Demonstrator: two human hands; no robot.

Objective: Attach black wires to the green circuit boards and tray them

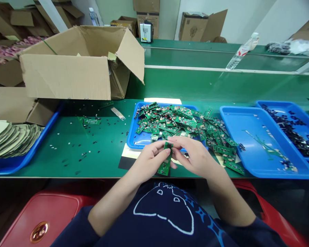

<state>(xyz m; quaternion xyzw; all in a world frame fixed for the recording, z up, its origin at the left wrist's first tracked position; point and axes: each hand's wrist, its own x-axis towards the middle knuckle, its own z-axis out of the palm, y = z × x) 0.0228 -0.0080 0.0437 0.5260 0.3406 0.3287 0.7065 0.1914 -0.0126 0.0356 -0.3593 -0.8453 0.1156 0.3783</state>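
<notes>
A narrow green circuit board [165,166] is held upright in front of my chest, close to the table's front edge. My left hand [154,156] grips it from the side, thumb across its face. The fingers of my right hand [192,154] pinch its top end, where a small black part [168,145] sits. Just beyond my hands, a blue tray [130,137] carries a heap of similar circuit boards [179,120]. More boards [221,137] spill out of it to the right onto the table.
Blue trays at right hold board scraps [269,147] and small black parts [298,130]. An open cardboard box [67,75] stands back left, above stacked sheets [12,139] in another tray. Loose bits dot the green table [105,154]. A water bottle [240,53] leans behind; red stools [48,209] flank me.
</notes>
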